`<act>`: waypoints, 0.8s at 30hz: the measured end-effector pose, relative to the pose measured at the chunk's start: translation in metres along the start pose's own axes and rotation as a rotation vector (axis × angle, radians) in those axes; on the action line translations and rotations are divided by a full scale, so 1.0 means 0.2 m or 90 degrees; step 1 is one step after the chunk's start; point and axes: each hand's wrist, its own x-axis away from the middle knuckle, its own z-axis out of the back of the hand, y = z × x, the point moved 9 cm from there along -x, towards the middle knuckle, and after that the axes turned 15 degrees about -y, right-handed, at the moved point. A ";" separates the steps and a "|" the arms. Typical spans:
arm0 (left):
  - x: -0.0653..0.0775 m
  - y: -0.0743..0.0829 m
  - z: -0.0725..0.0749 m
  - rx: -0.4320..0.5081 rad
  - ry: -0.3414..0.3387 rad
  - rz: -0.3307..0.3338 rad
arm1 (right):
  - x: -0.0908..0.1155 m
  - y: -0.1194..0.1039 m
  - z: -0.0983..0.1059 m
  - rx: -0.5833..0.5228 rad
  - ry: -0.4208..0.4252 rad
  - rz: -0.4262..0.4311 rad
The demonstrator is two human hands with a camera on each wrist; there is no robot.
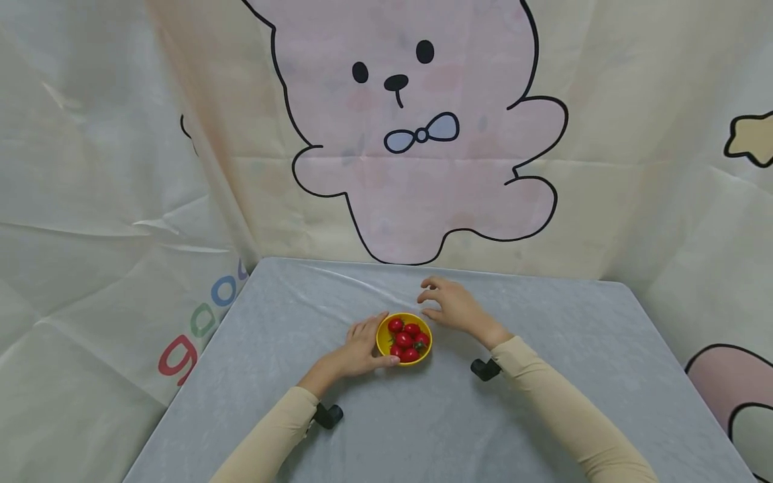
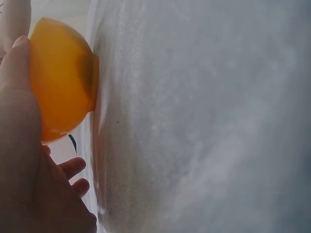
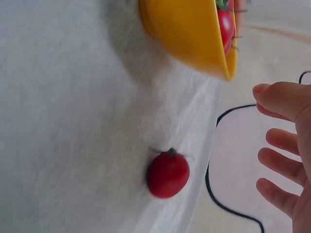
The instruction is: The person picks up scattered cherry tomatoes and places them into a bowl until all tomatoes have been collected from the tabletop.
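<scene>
A small yellow bowl (image 1: 384, 342) holding several red cherry tomatoes (image 1: 403, 340) stands upright on the table. My left hand (image 1: 362, 350) grips it from the left, the thumb at the near rim and the index finger at the far rim. From the side, the left wrist view shows the bowl's smooth outer wall (image 2: 60, 82) and its foot on the cloth. My right hand (image 1: 453, 307) hovers right of the bowl with relaxed, spread fingers and nothing in them. One loose cherry tomato (image 3: 168, 174) with a green stem lies on the cloth near it, hidden in the head view.
A light grey cloth (image 1: 423, 429) covers the table. Behind it hangs a pale curtain with a pink bear (image 1: 417, 181) printed on it. Each wrist carries a black camera mount (image 1: 485, 369) close above the tabletop.
</scene>
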 end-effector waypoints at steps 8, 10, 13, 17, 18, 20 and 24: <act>0.00 0.00 0.00 -0.003 0.002 -0.005 | 0.08 0.17 -0.03 -0.016 0.028 -0.076; 0.01 0.01 0.00 0.000 0.003 -0.010 | 0.10 0.19 -0.04 -0.011 0.035 -0.081; 0.01 0.01 0.00 0.000 0.002 -0.012 | 0.12 0.20 -0.05 -0.006 0.044 -0.091; 0.01 0.00 -0.01 0.001 0.001 -0.006 | 0.14 0.22 -0.06 0.003 0.049 -0.107; 0.01 0.00 -0.01 0.001 0.000 -0.003 | 0.14 0.22 -0.07 0.005 0.047 -0.113; 0.01 -0.01 -0.01 0.005 0.002 -0.002 | 0.15 0.23 -0.08 0.012 0.045 -0.125; 0.01 -0.01 -0.01 0.006 0.004 -0.004 | 0.17 0.26 -0.11 0.011 0.041 -0.156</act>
